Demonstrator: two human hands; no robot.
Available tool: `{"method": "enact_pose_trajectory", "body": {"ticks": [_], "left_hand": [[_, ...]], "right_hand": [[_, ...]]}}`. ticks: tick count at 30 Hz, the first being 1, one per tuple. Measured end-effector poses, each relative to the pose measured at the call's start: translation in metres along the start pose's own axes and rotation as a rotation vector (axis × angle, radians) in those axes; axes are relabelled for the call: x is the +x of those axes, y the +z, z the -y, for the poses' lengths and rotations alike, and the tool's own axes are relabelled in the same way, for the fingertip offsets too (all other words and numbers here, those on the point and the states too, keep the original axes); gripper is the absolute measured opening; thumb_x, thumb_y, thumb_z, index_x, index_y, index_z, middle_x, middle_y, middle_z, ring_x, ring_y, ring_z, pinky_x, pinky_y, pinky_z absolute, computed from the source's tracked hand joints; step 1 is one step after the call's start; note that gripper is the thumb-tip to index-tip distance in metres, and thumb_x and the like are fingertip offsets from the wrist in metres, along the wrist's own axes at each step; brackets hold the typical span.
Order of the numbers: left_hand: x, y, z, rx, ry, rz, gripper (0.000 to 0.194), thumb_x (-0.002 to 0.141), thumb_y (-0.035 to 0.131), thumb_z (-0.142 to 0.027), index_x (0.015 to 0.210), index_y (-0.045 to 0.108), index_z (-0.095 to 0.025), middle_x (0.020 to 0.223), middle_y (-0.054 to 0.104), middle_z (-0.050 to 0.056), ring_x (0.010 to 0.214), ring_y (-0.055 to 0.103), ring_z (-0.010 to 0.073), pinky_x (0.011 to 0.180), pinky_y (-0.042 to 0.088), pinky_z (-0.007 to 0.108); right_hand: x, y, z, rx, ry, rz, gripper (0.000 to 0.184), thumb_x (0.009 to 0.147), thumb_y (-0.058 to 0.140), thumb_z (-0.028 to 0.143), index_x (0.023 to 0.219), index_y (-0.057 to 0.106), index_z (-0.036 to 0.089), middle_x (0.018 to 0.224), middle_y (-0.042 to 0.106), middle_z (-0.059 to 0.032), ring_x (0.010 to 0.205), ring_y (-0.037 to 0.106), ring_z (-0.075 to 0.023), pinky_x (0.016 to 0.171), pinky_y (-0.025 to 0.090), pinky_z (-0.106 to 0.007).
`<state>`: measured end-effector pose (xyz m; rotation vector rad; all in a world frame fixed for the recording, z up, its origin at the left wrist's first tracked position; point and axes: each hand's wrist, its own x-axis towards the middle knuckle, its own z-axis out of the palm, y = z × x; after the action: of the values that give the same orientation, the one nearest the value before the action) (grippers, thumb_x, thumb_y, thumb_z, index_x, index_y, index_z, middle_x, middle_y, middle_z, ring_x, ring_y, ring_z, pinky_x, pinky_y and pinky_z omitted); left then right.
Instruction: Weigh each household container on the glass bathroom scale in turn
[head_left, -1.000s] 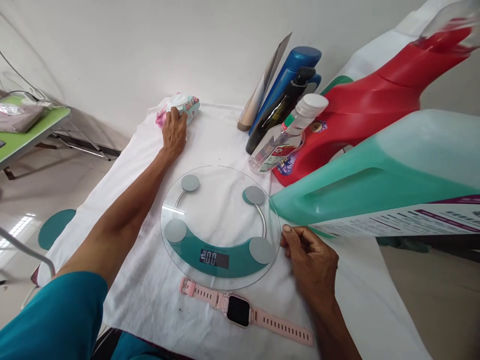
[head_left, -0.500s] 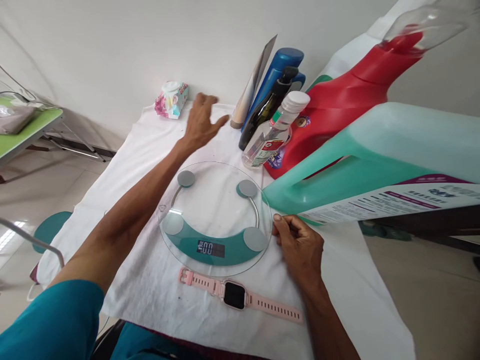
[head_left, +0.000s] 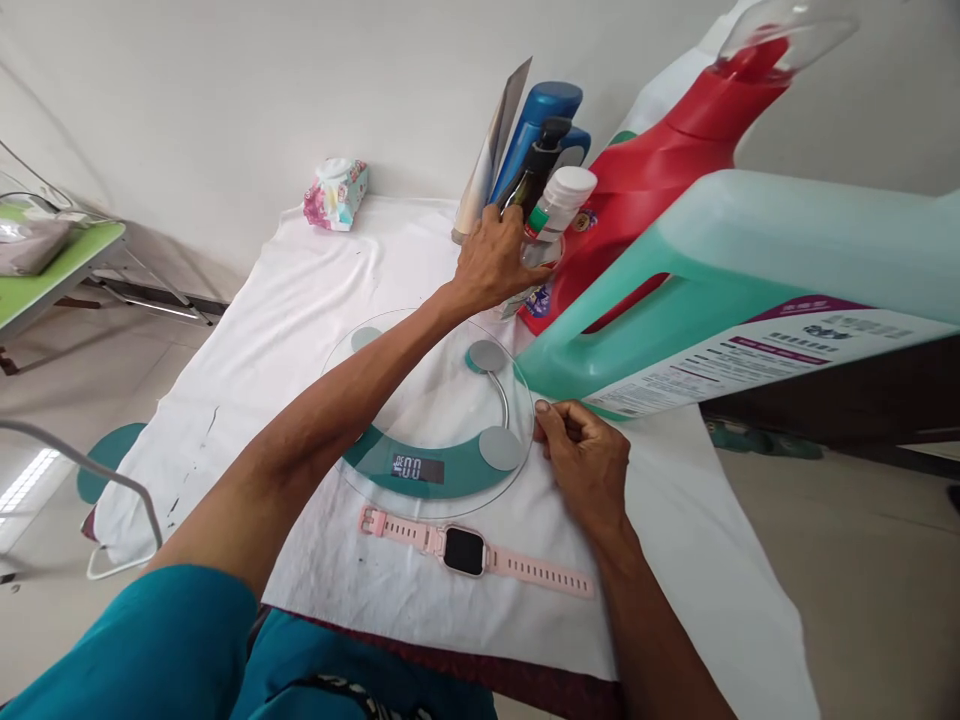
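My left hand (head_left: 491, 260) reaches across the glass scale and curls around a clear bottle (head_left: 559, 205) with a white cap, hiding much of its body. A dark pump bottle (head_left: 536, 165) stands just behind those fingers. The round glass bathroom scale (head_left: 450, 484), with a teal band and a lit display showing zeros, lies flat under my left forearm. Beside the scale's right edge, my right hand (head_left: 589, 455) rests on the cloth, fingers curled in and nothing visible in them. A pink-strapped smartwatch (head_left: 465, 551) lies stretched out in front of the scale.
At right stand a large green jug (head_left: 690, 270) and a red detergent bottle (head_left: 660, 170). A blue bottle (head_left: 544, 110) and a beige tube (head_left: 491, 150) are near the wall. A wipes packet (head_left: 337, 195) sits at the back left of the white cloth (head_left: 300, 290).
My left hand has moved right, from above the cloth near the wipes packet to the clear bottle, and its fingers have closed around it. My right hand stays beside the scale.
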<state>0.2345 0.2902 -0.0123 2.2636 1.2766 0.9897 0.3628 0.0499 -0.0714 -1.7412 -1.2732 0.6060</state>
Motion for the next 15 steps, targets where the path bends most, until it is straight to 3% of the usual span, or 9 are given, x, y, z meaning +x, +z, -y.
{"method": "enact_pose_trajectory", "body": {"ticks": [4,8,11,15], "left_hand": [[-0.011,-0.01,-0.014,0.025,-0.111,0.079,0.054,0.085,0.098,-0.049,0.116,0.066,-0.019,0.14,0.065,0.019,0.132,0.065,0.0373,0.105,0.054,0.047],[-0.025,-0.028,-0.018,-0.052,-0.117,0.034,0.039,0.091,0.091,-0.042,0.112,0.066,-0.02,0.122,0.076,0.013,0.119,0.07,0.0326,0.097,0.055,0.044],[-0.033,-0.053,-0.019,-0.1,-0.125,-0.054,0.038,0.091,0.091,-0.04,0.112,0.067,-0.019,0.12,0.078,0.013,0.111,0.071,0.0291,0.094,0.055,0.043],[-0.051,-0.099,-0.028,-0.183,-0.036,-0.13,0.03,0.09,0.092,-0.037,0.104,0.069,-0.023,0.112,0.079,0.007,0.102,0.069,0.0245,0.094,0.054,0.042]], "right_hand": [[0.0,0.0,0.0,-0.012,-0.019,-0.002,0.048,0.093,0.064,0.062,0.064,0.058,0.024,0.061,0.062,0.0019,0.056,0.053,-0.014,0.065,0.042,-0.031],[0.0,0.0,0.001,-0.01,-0.02,0.002,0.048,0.093,0.064,0.062,0.064,0.057,0.024,0.06,0.061,0.002,0.056,0.053,-0.0142,0.065,0.042,-0.032],[0.0,0.0,0.001,-0.002,-0.021,0.001,0.048,0.093,0.064,0.062,0.064,0.058,0.024,0.06,0.061,0.0019,0.057,0.053,-0.0148,0.066,0.043,-0.032],[0.0,0.001,0.001,0.009,-0.038,0.001,0.047,0.093,0.065,0.06,0.064,0.058,0.024,0.061,0.061,0.0019,0.057,0.053,-0.015,0.067,0.043,-0.032]]}}
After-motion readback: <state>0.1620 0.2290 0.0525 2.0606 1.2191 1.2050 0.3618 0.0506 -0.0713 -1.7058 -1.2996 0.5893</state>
